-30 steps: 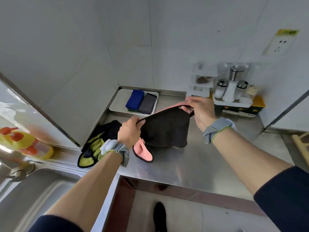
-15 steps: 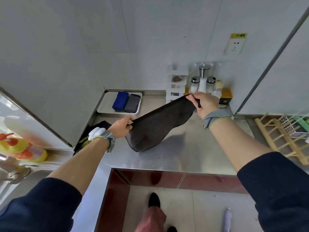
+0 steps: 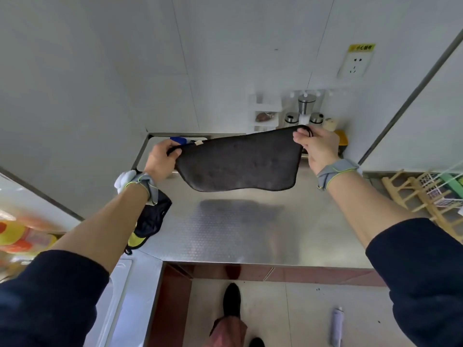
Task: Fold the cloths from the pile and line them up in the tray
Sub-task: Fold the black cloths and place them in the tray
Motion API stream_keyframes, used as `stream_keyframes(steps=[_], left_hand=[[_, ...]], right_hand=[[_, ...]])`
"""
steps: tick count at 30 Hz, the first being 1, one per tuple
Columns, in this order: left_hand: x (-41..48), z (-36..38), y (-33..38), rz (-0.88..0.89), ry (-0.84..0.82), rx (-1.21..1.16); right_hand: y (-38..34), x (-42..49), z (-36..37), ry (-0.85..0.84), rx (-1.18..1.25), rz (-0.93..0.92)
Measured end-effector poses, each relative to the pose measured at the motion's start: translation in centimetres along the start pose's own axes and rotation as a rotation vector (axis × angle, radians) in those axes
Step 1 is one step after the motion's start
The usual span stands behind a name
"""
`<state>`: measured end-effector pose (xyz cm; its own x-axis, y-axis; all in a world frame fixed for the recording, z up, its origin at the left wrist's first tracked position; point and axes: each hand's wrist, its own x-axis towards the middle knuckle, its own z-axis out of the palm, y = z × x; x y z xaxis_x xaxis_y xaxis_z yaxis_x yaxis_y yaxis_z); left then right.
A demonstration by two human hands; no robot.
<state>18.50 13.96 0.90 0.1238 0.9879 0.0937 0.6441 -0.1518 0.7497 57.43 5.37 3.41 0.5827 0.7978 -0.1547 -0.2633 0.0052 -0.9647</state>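
A: Head view, status?

B: The dark grey rectangular microfibre cloth point(image 3: 238, 164) is off the embossed steel counter point(image 3: 250, 234), spread in the air toward 12 o'clock. The left hand point(image 3: 161, 159) pinches its upper corner at 10 o'clock. The right hand point(image 3: 317, 146) pinches the opposite corner at 2 o'clock, by the loop. Fingers on both are curled tight on the hem and hold nothing else.

A: Progress?

B: Partial. The white rectangular tray point(image 3: 156, 141) sits at 11 o'clock against the wall. One blue folded cloth point(image 3: 178, 140) shows in it. The rest of the tray is hidden behind the left hand and the held cloth. The crumpled black-and-yellow cloth pile point(image 3: 150, 226) is at 8 o'clock, under the left forearm, so more remain. This cloth has no folds yet; I'd call it the spread-out stage.

A: Delta vs earlier frames?

B: Half a second back it hung slanted, with the left corner low near the counter. Now both corners are level and higher, and the cloth is pulled wide. A second back it was bunched with a pink face showing; now only the dark face shows. A grey folded cloth beside the blue one was visible then and is occluded now.
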Motion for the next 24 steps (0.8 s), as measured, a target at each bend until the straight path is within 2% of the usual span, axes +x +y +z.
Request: stream_keyframes(steps=[4, 7, 11, 16, 24], left_hand=[[-0.8, 0.4, -0.4, -0.008, -0.026, -0.009], [-3.2, 1.7, -2.3, -0.074, -0.096, 0.018], [-9.0, 4.6, -6.3, -0.21, -0.198, 0.103], [-14.1, 6.6, -10.8, -0.26, -0.387, 0.131], [-10.1, 10.1, -13.0, -0.378, -0.184, -0.021]], right_hand=[[1.4, -0.8, -1.4, 0.119, -0.234, -0.132], [4.3, -2.3, -3.1, 0.12, -0.207, -0.069], [11.4, -5.6, -7.7, 0.105, -0.626, -0.028], [17.3, -9.0, -11.4, 0.036, -0.773, 0.046], [19.3, -4.9, -9.0, 0.138, -0.852, 0.047]])
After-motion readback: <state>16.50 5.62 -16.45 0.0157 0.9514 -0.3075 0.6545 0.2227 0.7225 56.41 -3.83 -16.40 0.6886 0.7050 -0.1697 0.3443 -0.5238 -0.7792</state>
